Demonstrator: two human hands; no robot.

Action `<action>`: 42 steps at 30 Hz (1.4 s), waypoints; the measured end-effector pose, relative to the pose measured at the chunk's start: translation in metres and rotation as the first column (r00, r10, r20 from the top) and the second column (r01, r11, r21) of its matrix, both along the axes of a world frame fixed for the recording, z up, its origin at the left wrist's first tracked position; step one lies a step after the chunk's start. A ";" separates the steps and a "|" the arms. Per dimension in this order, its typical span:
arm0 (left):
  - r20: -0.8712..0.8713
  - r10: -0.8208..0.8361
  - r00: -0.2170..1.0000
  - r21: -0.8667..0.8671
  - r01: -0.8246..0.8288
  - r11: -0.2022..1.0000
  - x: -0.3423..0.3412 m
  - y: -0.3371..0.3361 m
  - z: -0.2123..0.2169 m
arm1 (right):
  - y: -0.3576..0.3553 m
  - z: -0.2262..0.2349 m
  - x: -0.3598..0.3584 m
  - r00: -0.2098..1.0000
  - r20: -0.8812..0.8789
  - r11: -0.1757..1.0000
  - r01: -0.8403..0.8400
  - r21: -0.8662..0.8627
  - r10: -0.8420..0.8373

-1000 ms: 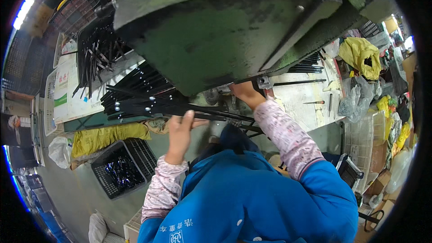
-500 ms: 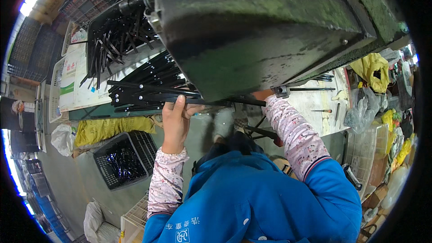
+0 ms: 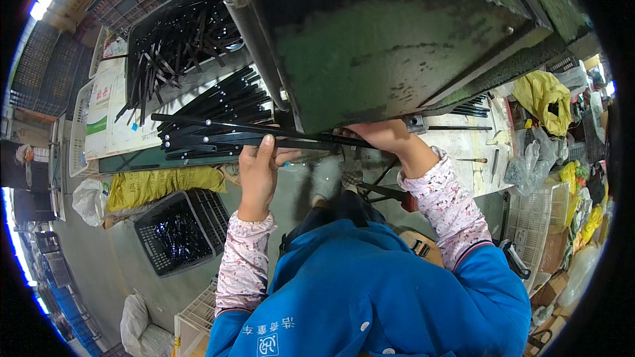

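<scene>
Two long black metal bars (image 3: 228, 137), joined by rivets, lie nearly level in front of me below the green machine. My left hand (image 3: 259, 162) grips them near the middle, its thumb on the near side and its fingers behind. At their right end my right hand (image 3: 385, 133) holds the bars with curled fingers; the machine's lower edge hides part of that hand. Behind the bars, a fanned pile of similar black riveted bars (image 3: 228, 102) rests on the table. The green machine housing (image 3: 397, 46) overhangs both hands.
A dark crate of loose black strips (image 3: 178, 46) stands at the back left. On the floor, a black crate (image 3: 175, 231) holds small dark parts, near a yellow sack (image 3: 165, 188). The right-hand tabletop (image 3: 463, 152) carries tools and black bars; plastic bags (image 3: 526, 168) hang beside it.
My right hand, mostly hidden behind the machine before, now shows more as it has come toward the left along the bars. My left hand keeps its grip. The view has shifted slightly.
</scene>
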State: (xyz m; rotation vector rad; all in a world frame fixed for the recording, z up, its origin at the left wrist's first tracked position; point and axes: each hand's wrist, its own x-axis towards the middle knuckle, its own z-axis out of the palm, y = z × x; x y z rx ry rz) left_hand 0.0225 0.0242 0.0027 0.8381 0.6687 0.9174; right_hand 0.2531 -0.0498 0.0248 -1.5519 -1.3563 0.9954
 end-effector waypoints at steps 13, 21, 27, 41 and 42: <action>0.001 -0.007 1.000 0.051 0.007 0.999 -0.004 -0.001 -0.014 | -0.032 -0.005 0.003 -0.189 0.892 0.837 -0.465 0.286 -0.410; -0.004 -0.015 1.000 -0.022 0.015 1.000 -0.002 0.001 -0.018 | -0.029 0.009 -0.005 -0.160 0.926 0.894 -0.360 0.268 -0.342; 0.001 0.013 1.000 -0.017 -0.013 1.000 -0.001 -0.004 -0.010 | -0.027 0.004 -0.006 -0.238 0.908 0.888 -0.396 0.233 -0.344; 0.140 -0.102 0.985 -0.125 0.119 0.985 0.023 -0.032 -0.011 | -0.032 -0.076 0.049 0.790 0.215 0.793 0.471 0.387 -0.574; 0.160 -0.114 0.980 -0.105 0.132 0.986 0.023 -0.030 -0.008 | -0.034 -0.079 0.050 0.755 0.305 0.792 0.437 0.426 -0.581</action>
